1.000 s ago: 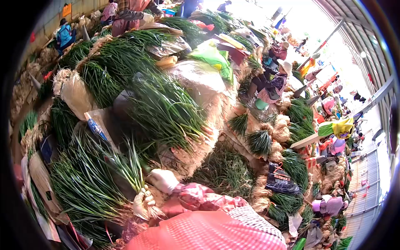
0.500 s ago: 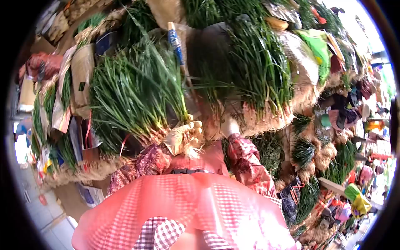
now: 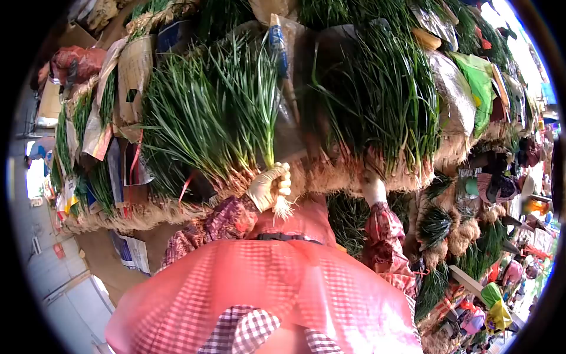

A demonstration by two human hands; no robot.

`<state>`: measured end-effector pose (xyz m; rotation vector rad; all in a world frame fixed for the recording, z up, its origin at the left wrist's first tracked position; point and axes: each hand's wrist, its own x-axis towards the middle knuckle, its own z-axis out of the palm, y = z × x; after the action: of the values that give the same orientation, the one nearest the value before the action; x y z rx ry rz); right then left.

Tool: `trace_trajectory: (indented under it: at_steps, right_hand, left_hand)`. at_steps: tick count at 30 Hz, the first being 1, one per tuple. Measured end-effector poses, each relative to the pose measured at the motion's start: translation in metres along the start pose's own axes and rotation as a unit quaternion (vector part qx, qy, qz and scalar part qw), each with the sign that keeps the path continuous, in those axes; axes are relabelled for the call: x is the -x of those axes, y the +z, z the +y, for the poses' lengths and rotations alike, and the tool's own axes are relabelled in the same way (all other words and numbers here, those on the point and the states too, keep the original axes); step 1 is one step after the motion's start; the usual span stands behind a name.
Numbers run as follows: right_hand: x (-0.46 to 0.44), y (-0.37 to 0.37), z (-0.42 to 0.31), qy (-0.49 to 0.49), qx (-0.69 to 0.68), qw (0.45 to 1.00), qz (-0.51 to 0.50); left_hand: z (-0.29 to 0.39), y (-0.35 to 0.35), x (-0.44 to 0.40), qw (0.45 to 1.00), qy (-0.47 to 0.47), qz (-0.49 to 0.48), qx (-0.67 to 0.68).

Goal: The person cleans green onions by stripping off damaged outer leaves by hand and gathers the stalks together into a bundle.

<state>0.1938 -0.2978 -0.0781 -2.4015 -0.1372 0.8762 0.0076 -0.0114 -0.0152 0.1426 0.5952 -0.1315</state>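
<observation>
My left hand [image 3: 269, 187], in a pale glove, is closed around a small bunch of green onions [image 3: 270, 134]. Their leaves point up and away from me, and pale stringy roots hang below the fist. Just behind that hand lies a large heap of green onions [image 3: 200, 118] with reddish stem bases. My right hand [image 3: 373, 187], also gloved, reaches to the root end of a second heap of green onions [image 3: 383, 100]. Its fingers are hidden among stems and roots, so I cannot see whether they grip anything.
A clear plastic bag with blue print [image 3: 277, 44] lies between the heaps. A green bag [image 3: 476, 82] and a whitish sack [image 3: 451, 88] lie at right. More rooted bundles [image 3: 433, 224] are below right. A red apron [image 3: 236, 277] covers my lap.
My right hand has moved right, from the gap between the heaps to the root end of the right heap. My left hand still holds its bunch, now more upright. The view has shifted slightly.
</observation>
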Motion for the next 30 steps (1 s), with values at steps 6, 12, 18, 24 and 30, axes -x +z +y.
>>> trace_trajectory:
  at_steps: [6,12,18,24,30]
  right_hand:
    - [0.020,-0.007,-0.087,-0.181,-0.028,0.982,0.042]
    - [-0.085,0.045,-0.167,-0.193,0.407,0.877,-0.167]
    - [-0.057,0.000,-0.164,-0.043,-0.072,0.963,-0.254]
    - [0.038,0.047,-0.158,-0.022,-0.293,0.928,-0.230]
    - [0.050,0.071,-0.157,0.012,-0.389,0.891,-0.233]
  left_hand:
    - [0.011,-0.004,0.001,0.999,0.027,-0.007,-0.017]
    - [0.019,0.017,0.016,0.993,0.093,-0.030,-0.064]
    - [0.015,0.003,0.020,0.991,0.070,0.084,-0.076]
    - [-0.008,0.034,0.001,0.961,0.006,0.172,-0.215]
    - [-0.011,0.036,0.010,0.940,-0.004,0.217,-0.263]
